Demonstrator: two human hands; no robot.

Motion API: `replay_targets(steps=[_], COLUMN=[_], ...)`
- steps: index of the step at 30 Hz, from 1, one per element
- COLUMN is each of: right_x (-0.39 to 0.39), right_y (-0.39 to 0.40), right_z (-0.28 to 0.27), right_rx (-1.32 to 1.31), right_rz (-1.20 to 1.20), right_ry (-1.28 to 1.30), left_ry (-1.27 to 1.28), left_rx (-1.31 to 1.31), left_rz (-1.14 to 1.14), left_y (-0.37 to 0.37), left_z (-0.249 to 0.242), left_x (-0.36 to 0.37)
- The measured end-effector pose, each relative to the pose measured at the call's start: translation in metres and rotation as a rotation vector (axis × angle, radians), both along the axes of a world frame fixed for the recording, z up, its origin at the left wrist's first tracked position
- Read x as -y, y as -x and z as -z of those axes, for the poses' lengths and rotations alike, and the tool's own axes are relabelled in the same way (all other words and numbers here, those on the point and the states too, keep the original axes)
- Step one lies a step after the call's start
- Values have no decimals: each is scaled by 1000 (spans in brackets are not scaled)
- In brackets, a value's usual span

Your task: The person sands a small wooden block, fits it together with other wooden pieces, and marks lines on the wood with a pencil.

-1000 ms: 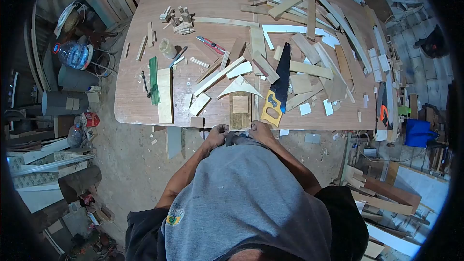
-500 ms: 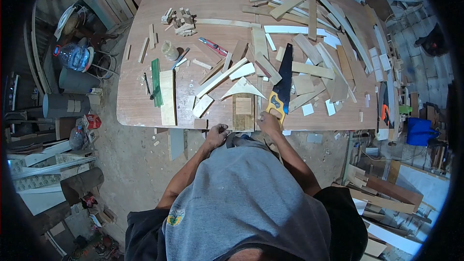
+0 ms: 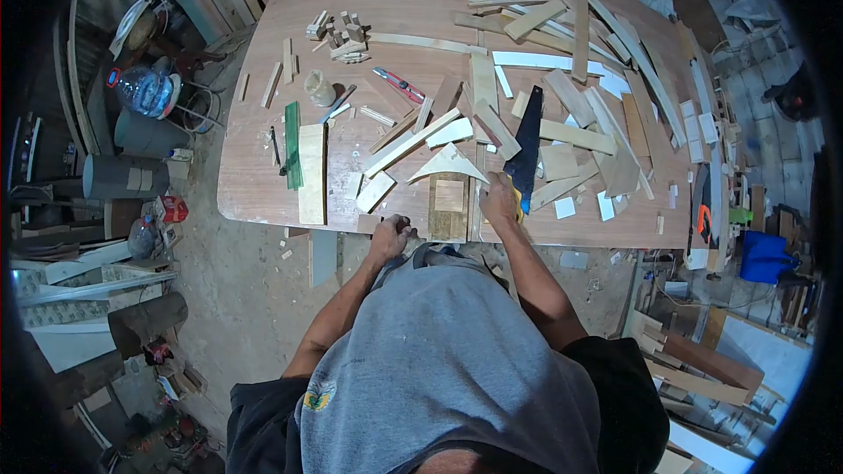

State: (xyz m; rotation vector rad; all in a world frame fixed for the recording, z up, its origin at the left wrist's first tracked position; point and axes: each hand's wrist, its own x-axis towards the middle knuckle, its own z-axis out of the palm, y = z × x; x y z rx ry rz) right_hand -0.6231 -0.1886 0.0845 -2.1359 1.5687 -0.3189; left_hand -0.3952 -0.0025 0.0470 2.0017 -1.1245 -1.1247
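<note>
My right hand lies closed over the yellow handle of a hand saw, whose dark blade points away across the table. My left hand is at the table's front edge with its fingers curled, beside a small brown block; what it holds, if anything, is hidden. Between my hands a wooden board carries a lighter wood block. A pale, curved triangular piece is just beyond it.
Wood strips and offcuts cover the table's right side. To the left are a green strip, a pale board, a jar, a red cutter and stacked small blocks.
My right hand has moved forward onto the saw handle, covering more of it. My left hand is nearer the small brown block. The whole view has shifted slightly.
</note>
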Motion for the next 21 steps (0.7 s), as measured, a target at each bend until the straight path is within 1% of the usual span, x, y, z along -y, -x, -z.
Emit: replay_targets(steps=[2,5,8,10,13,18,21], right_x=[2,7,12,15,19,26,32], right_y=[-2,-4,-9,-11,-15,-22,-30], right_z=[-1,-4,-9,-6,-8,-11,-9], right_rx=[-22,-62,-82,-92,-93,-63,11], right_rz=[-9,-40,-32,-29,-27,-67,-81], right_ry=[-20,-23,-64,-80,-101,-114,-96], left_ry=[-26,39,-15,-116,-74,-79,-90], left_rx=[10,32,1,-16,33,63,53], left_rz=[-18,-99,-148,-218,-192,-224,-222], left_y=[0,-1,-1,1,0,-2,-4], left_z=[-5,1,-11,-26,-32,-29,-33], left_x=[-7,-27,-39,-43,-57,-69,-68])
